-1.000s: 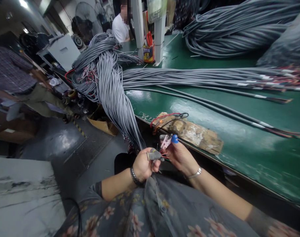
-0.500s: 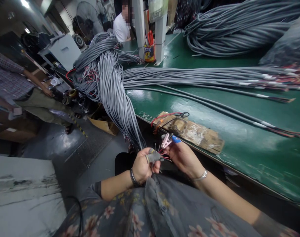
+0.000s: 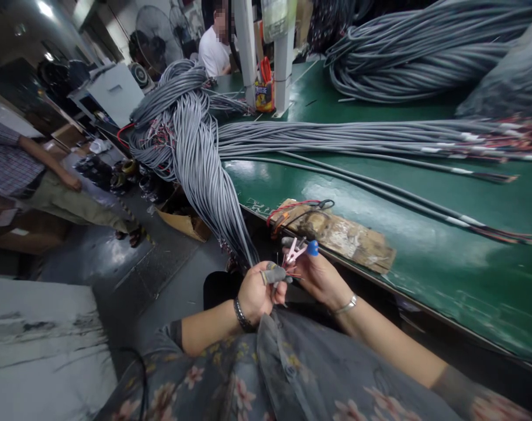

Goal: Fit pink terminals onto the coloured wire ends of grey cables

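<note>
My left hand (image 3: pixel 258 293), with grey covers on its fingers, is closed around the end of a grey cable. Thin red and dark wires (image 3: pixel 294 275) fan out from that end, past the fingertips. In my right hand (image 3: pixel 325 280), just to the right, a small pale pink spring clip (image 3: pixel 294 252) is pinched beside the wires. A blue cover (image 3: pixel 312 248) sits on the right thumb. Whether the clip's jaws touch a wire I cannot tell. A thick bundle of grey cables (image 3: pixel 207 158) hangs over the bench edge, down to behind my left hand.
On the green bench (image 3: pixel 441 275) lie a worn wooden board (image 3: pixel 358 242) with red and black leads, stripped grey cables (image 3: pixel 336 135) and a large cable coil (image 3: pixel 406 52). A person (image 3: pixel 213 49) sits at the back; another person (image 3: pixel 24 158) stands at the left.
My right hand has shifted slightly left with the clip, whose handles now look wider apart. The left hand stays nearly in place. The person at the left has moved a little.
</note>
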Action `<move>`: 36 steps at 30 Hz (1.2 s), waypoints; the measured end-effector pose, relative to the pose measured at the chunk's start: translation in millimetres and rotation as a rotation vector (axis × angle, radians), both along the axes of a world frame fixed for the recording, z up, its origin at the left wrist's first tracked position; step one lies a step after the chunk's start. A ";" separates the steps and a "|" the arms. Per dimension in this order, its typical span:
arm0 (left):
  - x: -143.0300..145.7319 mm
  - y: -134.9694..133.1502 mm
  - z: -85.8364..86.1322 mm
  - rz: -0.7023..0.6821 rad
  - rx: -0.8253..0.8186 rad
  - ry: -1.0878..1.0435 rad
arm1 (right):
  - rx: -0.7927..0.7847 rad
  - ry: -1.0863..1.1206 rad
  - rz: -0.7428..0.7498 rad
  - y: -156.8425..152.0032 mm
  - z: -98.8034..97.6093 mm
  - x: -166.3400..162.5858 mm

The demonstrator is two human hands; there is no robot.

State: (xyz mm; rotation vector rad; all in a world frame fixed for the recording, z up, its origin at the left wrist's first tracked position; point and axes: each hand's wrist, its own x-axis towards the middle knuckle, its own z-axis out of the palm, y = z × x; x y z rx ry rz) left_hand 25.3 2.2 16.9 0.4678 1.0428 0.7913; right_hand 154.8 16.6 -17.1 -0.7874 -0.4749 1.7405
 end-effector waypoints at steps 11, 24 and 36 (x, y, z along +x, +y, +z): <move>-0.1 0.1 -3.9 -0.006 -0.013 0.029 | 0.013 0.085 -0.106 3.3 -0.2 -5.8; -8.2 -4.6 -3.2 0.048 0.011 -0.058 | 0.000 0.002 -0.081 -4.2 6.7 2.6; -6.9 -5.4 -2.4 0.078 0.029 -0.093 | 0.131 -0.237 -0.187 -4.0 -6.6 -1.2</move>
